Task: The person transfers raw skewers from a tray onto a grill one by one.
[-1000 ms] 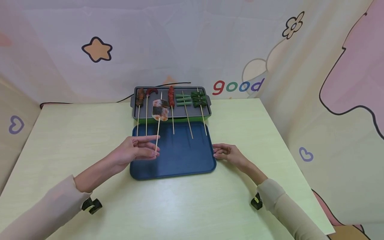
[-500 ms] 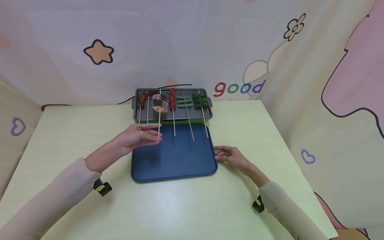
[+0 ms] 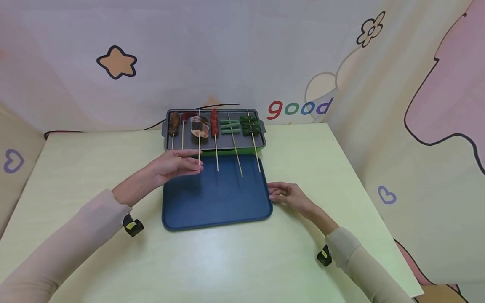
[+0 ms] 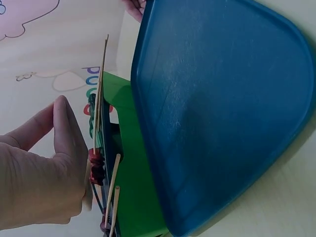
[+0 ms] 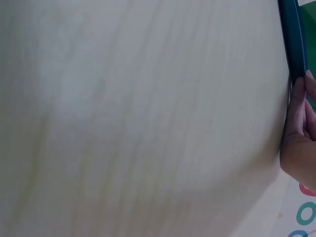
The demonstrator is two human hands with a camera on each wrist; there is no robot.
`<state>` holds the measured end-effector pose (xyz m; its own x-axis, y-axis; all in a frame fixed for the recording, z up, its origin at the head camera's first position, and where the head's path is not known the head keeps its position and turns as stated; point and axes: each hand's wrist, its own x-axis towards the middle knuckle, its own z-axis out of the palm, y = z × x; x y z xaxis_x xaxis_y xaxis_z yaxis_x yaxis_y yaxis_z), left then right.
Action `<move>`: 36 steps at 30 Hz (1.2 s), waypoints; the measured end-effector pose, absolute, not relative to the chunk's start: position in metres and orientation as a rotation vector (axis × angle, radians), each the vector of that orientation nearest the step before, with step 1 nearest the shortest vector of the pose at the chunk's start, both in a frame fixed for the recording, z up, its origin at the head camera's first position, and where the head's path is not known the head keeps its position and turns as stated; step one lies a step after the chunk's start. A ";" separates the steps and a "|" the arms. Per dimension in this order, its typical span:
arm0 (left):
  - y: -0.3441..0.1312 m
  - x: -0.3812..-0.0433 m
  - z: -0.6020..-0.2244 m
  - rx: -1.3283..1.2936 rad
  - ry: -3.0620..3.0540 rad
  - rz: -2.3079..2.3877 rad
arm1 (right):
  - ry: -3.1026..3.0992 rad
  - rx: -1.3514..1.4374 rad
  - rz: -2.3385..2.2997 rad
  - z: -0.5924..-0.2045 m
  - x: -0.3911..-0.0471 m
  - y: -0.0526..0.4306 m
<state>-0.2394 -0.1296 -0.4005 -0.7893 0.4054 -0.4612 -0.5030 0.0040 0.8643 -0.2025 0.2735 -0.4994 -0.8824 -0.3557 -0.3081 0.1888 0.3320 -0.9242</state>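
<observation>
My left hand (image 3: 171, 165) pinches the lower stick of a skewer (image 3: 199, 127) threaded with pale, dark-banded chunks. Those chunks overlap the grey grill pan (image 3: 229, 144) in the head view, between a hooked red skewer (image 3: 187, 116) and a red chunk skewer (image 3: 214, 123). In the left wrist view the hand (image 4: 44, 177) is seen side-on and hides the held stick. At the right rim of a blue tray (image 3: 216, 202), my right hand (image 3: 289, 195) pinches the edge; the right wrist view shows thumb and fingers at that rim (image 5: 295, 47).
On the pan also lie a brown meat skewer (image 3: 174, 123), a green-stalk skewer (image 3: 230, 126) and a leafy green skewer (image 3: 250, 125). Several sticks jut over the tray's far edge. The pan sits on a green base (image 3: 244, 150), with a patterned cloth (image 3: 212, 54) behind.
My left hand has moved forward, away from me, bringing the pale-chunk skewer from over the tray to the pan among the others. My right hand stays at the tray's rim.
</observation>
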 end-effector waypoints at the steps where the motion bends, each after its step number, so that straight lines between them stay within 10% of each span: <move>1: -0.130 -0.240 -0.400 -0.105 1.656 1.848 | 2.140 -0.144 -1.577 -0.499 -0.203 0.273; 36: -0.130 -0.236 -0.411 0.101 2.030 1.576 | 2.119 -0.137 -1.603 -0.498 -0.201 0.272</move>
<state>-0.2360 -0.1297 -0.4112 -0.8391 0.3875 -0.3817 -0.2737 0.3056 0.9119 -0.2014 0.2715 -0.4982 -0.8818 -0.3559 -0.3096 0.2011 0.3100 -0.9292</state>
